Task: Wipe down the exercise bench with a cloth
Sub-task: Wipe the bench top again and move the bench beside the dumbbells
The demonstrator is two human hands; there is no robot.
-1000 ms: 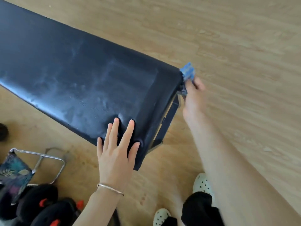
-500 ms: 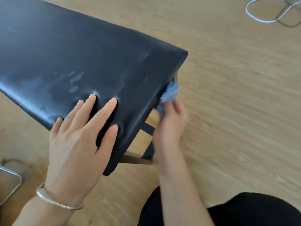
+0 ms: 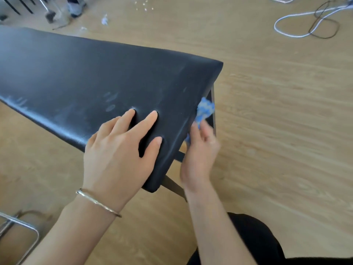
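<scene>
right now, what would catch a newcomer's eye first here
The long black bench runs across the wooden floor from the far left. The left hand presses flat on its near end, fingertips denting the padding, while the right hand holds a blue cloth at the end face.

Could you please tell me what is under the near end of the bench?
A metal frame shows under the bench, and the right hand holds a blue cloth at its end edge. The pad hides the rest of the frame.
</scene>
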